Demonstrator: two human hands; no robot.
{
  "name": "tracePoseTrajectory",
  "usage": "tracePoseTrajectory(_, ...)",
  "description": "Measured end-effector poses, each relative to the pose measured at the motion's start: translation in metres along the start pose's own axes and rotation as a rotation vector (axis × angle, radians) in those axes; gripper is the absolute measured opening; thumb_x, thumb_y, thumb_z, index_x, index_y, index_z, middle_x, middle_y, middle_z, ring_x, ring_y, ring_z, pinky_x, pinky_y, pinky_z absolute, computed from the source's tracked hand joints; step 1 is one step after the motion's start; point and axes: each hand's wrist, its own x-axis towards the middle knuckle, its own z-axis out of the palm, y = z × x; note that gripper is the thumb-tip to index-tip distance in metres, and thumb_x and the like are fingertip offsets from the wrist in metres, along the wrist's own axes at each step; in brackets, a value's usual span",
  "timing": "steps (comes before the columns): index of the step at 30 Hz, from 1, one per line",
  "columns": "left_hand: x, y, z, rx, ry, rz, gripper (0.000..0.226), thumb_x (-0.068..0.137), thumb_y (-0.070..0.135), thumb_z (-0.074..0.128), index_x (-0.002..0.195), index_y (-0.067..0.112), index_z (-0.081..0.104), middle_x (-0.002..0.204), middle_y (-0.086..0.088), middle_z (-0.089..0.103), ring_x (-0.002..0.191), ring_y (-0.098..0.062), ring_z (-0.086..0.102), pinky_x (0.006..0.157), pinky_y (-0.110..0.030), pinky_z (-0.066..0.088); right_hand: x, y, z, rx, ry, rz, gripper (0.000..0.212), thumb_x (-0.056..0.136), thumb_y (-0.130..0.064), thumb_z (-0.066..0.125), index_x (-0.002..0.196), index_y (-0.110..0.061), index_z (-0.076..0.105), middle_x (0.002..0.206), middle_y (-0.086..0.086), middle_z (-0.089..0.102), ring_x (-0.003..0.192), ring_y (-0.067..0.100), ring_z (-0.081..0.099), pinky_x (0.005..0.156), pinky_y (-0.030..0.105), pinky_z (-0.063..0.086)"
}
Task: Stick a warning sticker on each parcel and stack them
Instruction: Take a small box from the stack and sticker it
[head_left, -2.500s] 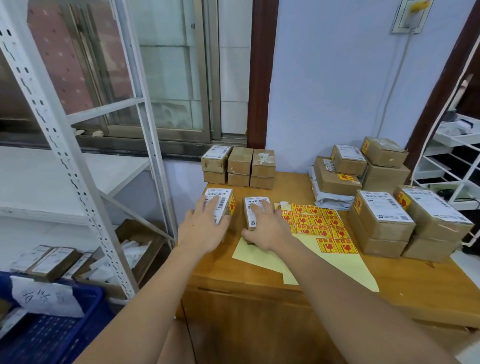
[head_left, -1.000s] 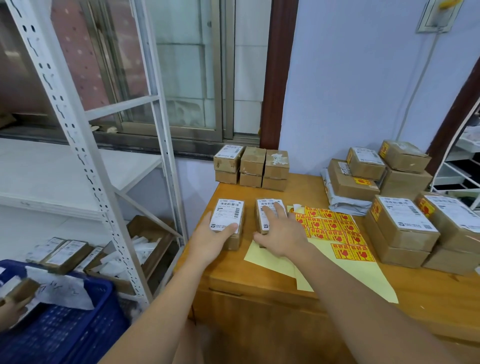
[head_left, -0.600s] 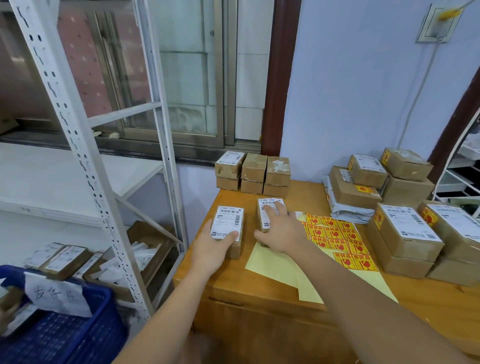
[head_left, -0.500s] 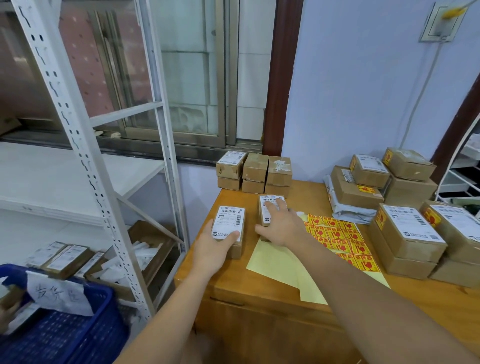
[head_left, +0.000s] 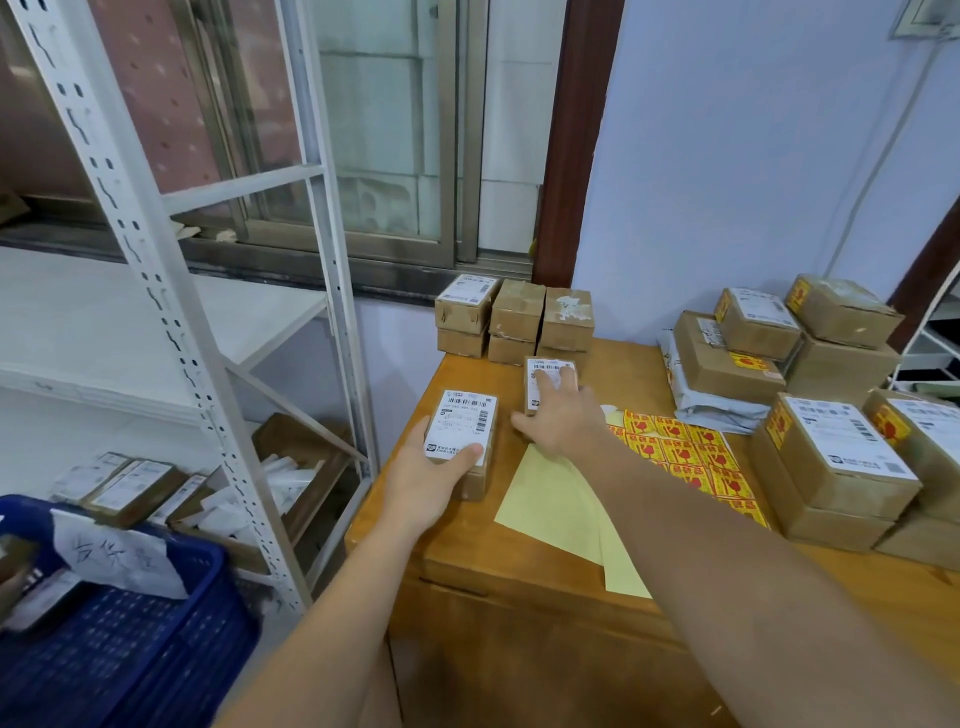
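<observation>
Far left, off the desk: blue crate (head_left: 104, 639), white rack (head_left: 171, 322) with a carton of mail low down. Not in play.

My left hand (head_left: 423, 486) grips the near parcel (head_left: 464, 441), thumb across its label, fingers down the left side. It sits label-up close to the desk's (head_left: 519, 561) left edge, probably steadied for a sticker. Little margin on that side before it could tip off.

My right hand (head_left: 558, 418) lies flat on the far parcel (head_left: 543, 382), fingers straight, pressing. That parcel is just in front of the back stack (head_left: 514, 325), so I judge I'm lining it up there.

Right of my hands: sticker sheet (head_left: 680, 460) on yellow backing, within easy reach. Beyond it, stickered boxes (head_left: 831, 462) crowd the right edge. Open room is the strip between sheet and back stack.
</observation>
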Motion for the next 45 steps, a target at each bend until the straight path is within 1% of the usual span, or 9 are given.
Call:
tracePoseTrajectory(9,0.0,0.0,-0.003,-0.053,-0.023,-0.017,0.066,0.081,0.057,0.08,0.139,0.038,0.054,0.131,0.019,0.065,0.119,-0.005,0.06,0.099,-0.033,0.054,-0.018,-0.007,-0.017,-0.004,0.025,-0.101,0.088,0.092,-0.08,0.026,0.162,-0.032,0.004,0.17,0.008,0.002,0.155,0.037,-0.001,0.123,0.053,0.013)
tracePoseTrajectory(13,-0.011,0.015,-0.002,-0.081,-0.011,-0.026,0.042,0.095,0.06,0.059,0.131,0.04,0.052,0.119,0.024,0.062,0.109,0.002,0.059,0.089,-0.02,0.046,-0.064,-0.028,-0.012,0.268,0.122,-0.303,0.07,0.101,-0.063,0.036,0.161,-0.031,0.018,0.17,0.001,0.009,0.156,0.024,0.005,0.123,0.049,0.018)
tracePoseTrajectory(16,-0.017,0.023,-0.003,-0.185,0.01,-0.075,0.062,0.101,0.067,0.028,0.15,0.032,0.045,0.13,0.019,0.052,0.12,-0.001,0.045,0.103,-0.025,0.031,-0.085,-0.042,-0.001,0.402,0.07,-0.339,0.07,0.1,-0.062,0.041,0.16,-0.032,0.02,0.17,-0.002,0.01,0.155,0.022,0.011,0.124,0.047,0.02)
tracePoseTrajectory(20,-0.017,0.02,-0.007,-0.192,-0.042,-0.112,0.075,0.096,0.074,0.019,0.149,0.031,0.051,0.138,0.013,0.058,0.125,-0.007,0.049,0.112,-0.031,0.034,-0.089,-0.052,0.013,0.425,-0.024,-0.318,0.083,0.095,-0.068,0.047,0.162,-0.031,0.014,0.17,-0.003,0.004,0.153,0.025,0.02,0.121,0.045,0.029)
tracePoseTrajectory(27,-0.025,0.025,-0.012,-0.192,-0.104,-0.034,0.06,0.102,0.062,0.028,0.147,0.032,0.052,0.133,0.012,0.064,0.124,-0.001,0.057,0.091,-0.013,0.043,-0.096,-0.052,0.016,0.629,-0.073,-0.301,0.101,0.089,-0.055,0.069,0.163,-0.019,0.01,0.17,-0.003,0.003,0.154,0.02,0.012,0.124,0.038,0.019)
tracePoseTrajectory(32,-0.044,0.037,-0.014,-0.155,-0.039,0.131,0.044,0.108,0.045,0.032,0.148,0.035,0.048,0.138,0.021,0.052,0.116,0.028,0.043,0.092,0.004,0.035,-0.113,-0.028,0.004,0.845,-0.083,-0.306,0.108,0.076,-0.05,0.083,0.16,-0.029,0.019,0.166,-0.011,0.014,0.151,0.015,0.02,0.124,0.044,0.025)
tracePoseTrajectory(36,-0.053,0.043,-0.003,-0.151,-0.026,0.199,0.044,0.105,0.036,0.054,0.148,0.041,0.046,0.145,0.025,0.044,0.13,0.013,0.041,0.106,-0.016,0.039,-0.135,-0.002,-0.001,1.166,-0.183,-0.29,0.106,0.071,-0.059,0.084,0.157,-0.044,0.022,0.161,-0.017,0.028,0.137,0.011,0.049,0.104,0.034,0.052)
tracePoseTrajectory(39,-0.064,0.057,0.015,-0.208,-0.025,0.169,0.061,0.099,0.037,0.065,0.154,0.041,0.039,0.148,0.026,0.042,0.134,0.007,0.041,0.106,-0.019,0.041,-0.15,0.013,-0.005,1.243,-0.2,-0.295,0.093,0.083,-0.048,0.075,0.158,-0.046,0.019,0.149,-0.03,0.038,0.122,-0.002,0.059,0.089,0.016,0.052)
tracePoseTrajectory(45,-0.07,0.07,0.049,-0.302,-0.102,0.074,0.065,0.099,0.018,0.067,0.157,0.028,0.038,0.132,0.029,0.053,0.11,0.026,0.051,0.086,-0.006,0.048,-0.161,0.033,-0.004,1.173,-0.215,-0.277,0.083,0.095,-0.046,0.065,0.159,-0.045,0.013,0.151,-0.032,0.039,0.135,-0.005,0.047,0.114,0.029,0.042)
